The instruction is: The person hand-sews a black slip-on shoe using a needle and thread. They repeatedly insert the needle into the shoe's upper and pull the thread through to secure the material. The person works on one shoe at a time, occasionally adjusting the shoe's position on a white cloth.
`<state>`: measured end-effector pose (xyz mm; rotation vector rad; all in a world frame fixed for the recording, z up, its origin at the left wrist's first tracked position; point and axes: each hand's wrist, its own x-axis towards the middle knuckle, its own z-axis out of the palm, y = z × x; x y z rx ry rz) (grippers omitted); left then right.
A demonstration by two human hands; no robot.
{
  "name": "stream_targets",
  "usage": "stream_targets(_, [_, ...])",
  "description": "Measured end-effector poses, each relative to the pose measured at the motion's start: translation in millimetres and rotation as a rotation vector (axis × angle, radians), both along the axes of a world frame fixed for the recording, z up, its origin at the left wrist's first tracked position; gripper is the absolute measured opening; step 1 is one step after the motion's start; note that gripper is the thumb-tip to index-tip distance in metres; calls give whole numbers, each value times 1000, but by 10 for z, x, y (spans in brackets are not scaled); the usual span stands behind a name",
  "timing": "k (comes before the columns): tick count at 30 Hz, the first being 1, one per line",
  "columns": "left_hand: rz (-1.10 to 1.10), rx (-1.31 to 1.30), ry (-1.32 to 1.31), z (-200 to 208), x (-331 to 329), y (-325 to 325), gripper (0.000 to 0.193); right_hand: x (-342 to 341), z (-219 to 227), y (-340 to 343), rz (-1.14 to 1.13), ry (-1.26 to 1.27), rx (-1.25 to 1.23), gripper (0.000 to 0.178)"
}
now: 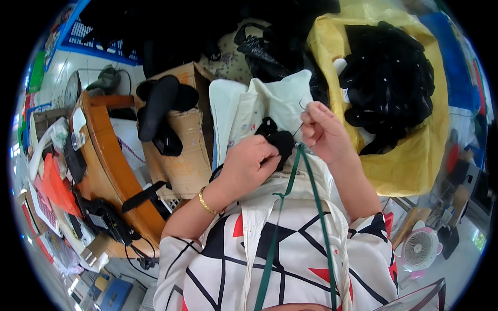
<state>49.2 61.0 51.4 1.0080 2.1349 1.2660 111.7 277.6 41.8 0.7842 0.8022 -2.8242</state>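
My left hand (pixel 249 165) is closed on a small black cloth piece (pixel 281 141) with a looped, bow-like top. A gold-coloured bracelet (pixel 205 201) circles that wrist. To the right and slightly higher, my right hand (pixel 322 130) is closed in a pinch. From its fingertips a thin dark thread (pixel 297 130) runs toward the black piece, and a short curved end sticks out above; whether a needle is there I cannot tell. White cloth (pixel 290 93) lies behind and under both hands. Dark green straps (pixel 306 163) hang down over my front.
On the right stands a yellow sack (pixel 436 150) full of black shoe-like pieces (pixel 389 78). Black shoes (pixel 158 106) rest on a cardboard box (pixel 184 160) at left, beside a wooden table (pixel 111 166). A blue crate (pixel 78 39) is far left; a pink-and-white fan (pixel 419 249) stands lower right.
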Motion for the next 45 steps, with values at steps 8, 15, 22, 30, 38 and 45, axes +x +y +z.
stream_targets(8, [4, 40, 198, 662, -191, 81, 12, 242, 155, 836, -462, 161, 31, 10])
stream_targets(15, [-585, 969, -554, 1475, -295, 139, 20, 435, 99, 776, -439, 68, 229, 12])
stream_targets(22, [-624, 1042, -734, 1458, -240, 244, 16, 417, 144, 563, -313, 48, 300, 13])
stream_targets(30, [-512, 1152, -823, 1457, -62, 298, 14, 415, 72, 418, -197, 177, 298, 15])
stream_targets(38, [-596, 999, -596, 1184, -372, 317, 11, 442, 65, 300, -133, 243, 222, 13])
stream_targets(45, [-118, 385, -921, 138, -239, 436, 55, 341, 304, -9, 51, 421, 108, 14])
